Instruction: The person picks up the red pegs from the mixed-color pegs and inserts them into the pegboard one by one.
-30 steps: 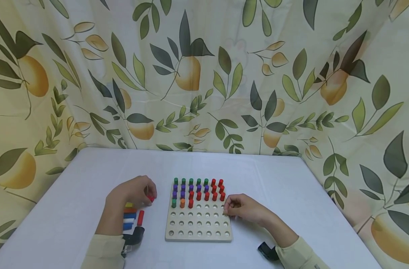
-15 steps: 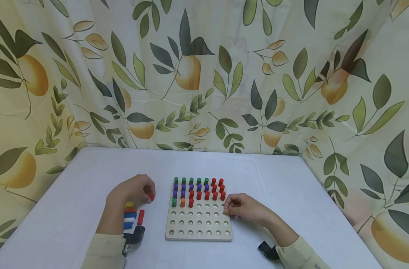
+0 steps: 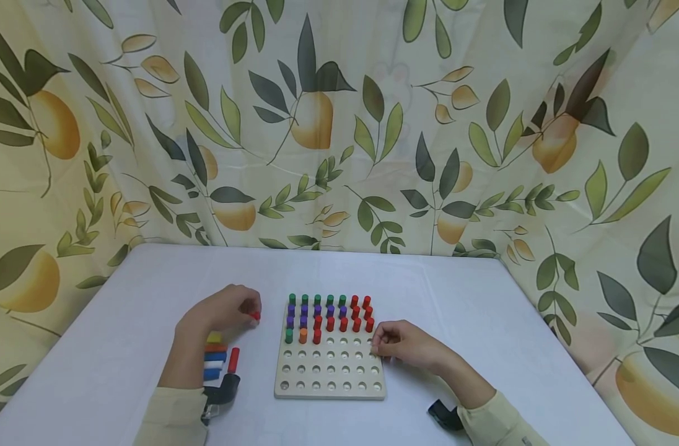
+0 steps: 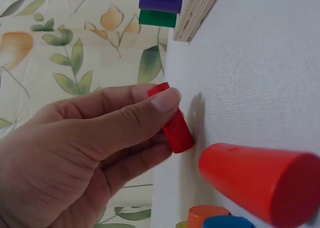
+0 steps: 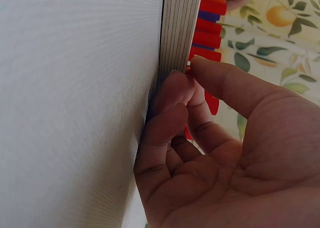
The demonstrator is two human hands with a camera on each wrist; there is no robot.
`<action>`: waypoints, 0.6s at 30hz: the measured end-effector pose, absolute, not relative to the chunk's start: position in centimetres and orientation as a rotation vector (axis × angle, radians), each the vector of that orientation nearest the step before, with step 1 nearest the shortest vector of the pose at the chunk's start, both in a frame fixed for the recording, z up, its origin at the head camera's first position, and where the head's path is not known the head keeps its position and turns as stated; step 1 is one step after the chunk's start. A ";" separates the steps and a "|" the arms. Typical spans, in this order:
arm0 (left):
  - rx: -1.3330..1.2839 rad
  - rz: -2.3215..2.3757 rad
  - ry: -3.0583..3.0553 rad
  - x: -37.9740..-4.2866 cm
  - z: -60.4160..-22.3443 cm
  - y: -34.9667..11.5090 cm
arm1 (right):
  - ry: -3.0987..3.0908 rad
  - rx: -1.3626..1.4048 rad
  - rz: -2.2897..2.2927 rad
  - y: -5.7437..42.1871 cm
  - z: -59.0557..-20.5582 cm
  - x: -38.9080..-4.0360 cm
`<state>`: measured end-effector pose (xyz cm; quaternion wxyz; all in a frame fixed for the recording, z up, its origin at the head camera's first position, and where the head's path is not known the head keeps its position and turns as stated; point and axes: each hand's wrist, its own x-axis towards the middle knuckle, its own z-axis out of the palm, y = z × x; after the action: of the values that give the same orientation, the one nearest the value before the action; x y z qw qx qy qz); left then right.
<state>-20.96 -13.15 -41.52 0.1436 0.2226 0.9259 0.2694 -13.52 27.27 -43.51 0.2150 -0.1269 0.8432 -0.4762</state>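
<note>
My left hand (image 3: 219, 311) pinches a short red peg (image 4: 178, 132) between thumb and fingers, left of the wooden pegboard (image 3: 329, 391). In the left wrist view, the peg is tilted and close to the white table. My right hand (image 3: 409, 345) holds the board's right edge; in the right wrist view, the thumb (image 5: 220, 80) lies at its top face and curled fingers touch its side. Green pegs (image 3: 318, 300), purple pegs (image 3: 304, 311) and red pegs (image 3: 343, 326) stand in the far rows, an orange peg (image 3: 303, 336) in the fourth.
Beside my left forearm lie a red peg (image 3: 233, 360) and several yellow, orange, blue and white pegs (image 3: 215, 365), partly hidden by the arm. Bare holes (image 3: 316, 370) fill the board's near rows. A patterned curtain (image 3: 339, 186) hangs behind the white table (image 3: 429, 285).
My left hand has shifted slightly away from me and to the right, with the red peg still pinched. The right hand keeps its place on the board.
</note>
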 end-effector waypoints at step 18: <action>0.630 0.863 2.658 -21.0 -41.5 -13.7 | 2.336 -0.336 -1.322 27.2 -43.4 -13.5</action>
<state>-20.97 -13.66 -41.47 0.1383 0.2178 0.9190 0.2983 -13.46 27.19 -43.41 0.2167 -0.1213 0.8430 -0.4771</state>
